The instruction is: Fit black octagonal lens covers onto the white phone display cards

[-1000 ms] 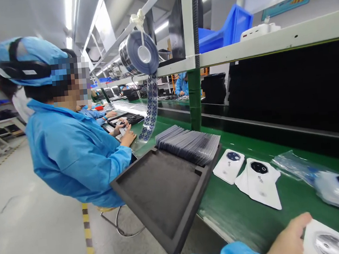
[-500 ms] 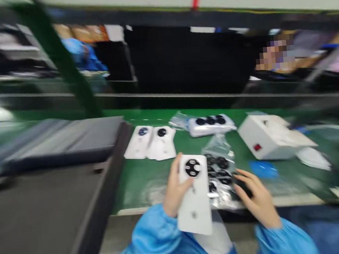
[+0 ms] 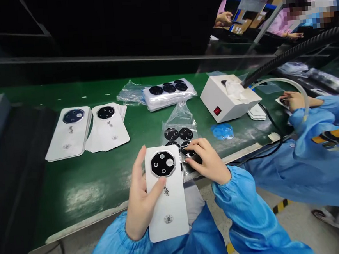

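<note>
Presently, the left hand (image 3: 139, 196) grips one white phone back cover (image 3: 167, 205) before the green workbench (image 3: 109, 178), thumb across it; the right hand (image 3: 209, 163), thumb and forefinger slightly parted, is at one sheet of black lens stickers (image 3: 171, 134), any hold unclear. Two stacks of white covers (image 3: 63, 135) lie leftward.

One white panel (image 3: 167, 203), black camera plate (image 3: 163, 169) uppermost, is resting in the left hand (image 3: 141, 201), clear-filmed black pieces (image 3: 171, 134) lying at the right hand (image 3: 210, 163).

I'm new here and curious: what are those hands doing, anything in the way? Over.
Left hand holding white panel. Right hand at black discs, grip unclear. White box beyond right hand, apart from it.
</note>
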Demonstrator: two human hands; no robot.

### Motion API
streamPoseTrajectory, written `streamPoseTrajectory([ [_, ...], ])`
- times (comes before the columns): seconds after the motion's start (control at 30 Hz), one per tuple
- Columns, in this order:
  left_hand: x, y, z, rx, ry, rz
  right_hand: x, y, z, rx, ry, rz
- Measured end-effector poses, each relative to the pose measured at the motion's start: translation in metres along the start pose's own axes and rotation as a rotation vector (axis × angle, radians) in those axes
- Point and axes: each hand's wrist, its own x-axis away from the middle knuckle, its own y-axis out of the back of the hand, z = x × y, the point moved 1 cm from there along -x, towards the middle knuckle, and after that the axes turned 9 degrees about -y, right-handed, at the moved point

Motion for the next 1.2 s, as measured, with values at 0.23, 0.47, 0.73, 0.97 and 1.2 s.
streamPoseTrajectory([
  [0.23,0.000,0.006,-0.003,-0.025,0.019,-0.034,0.006,-0.005,0.021,-0.057,0.031,0.036],
  [0.47,0.011,-0.003,0.000,-0.025,-0.028,-0.039,0.011,-0.020,0.031,-0.128,0.004,0.120],
  [0.73,0.026,-0.008,-0.008,0.031,-0.021,-0.032,0.008,-0.017,0.028,-0.216,0.025,0.165],
  [0.97,0.031,-0.007,-0.004,-0.035,-0.211,0.003,0.008,-0.018,0.026,-0.215,-0.007,0.207],
  [1.2,0.029,0.001,-0.002,-0.061,-0.312,0.100,0.010,-0.022,0.021,-0.179,-0.043,0.212],
])
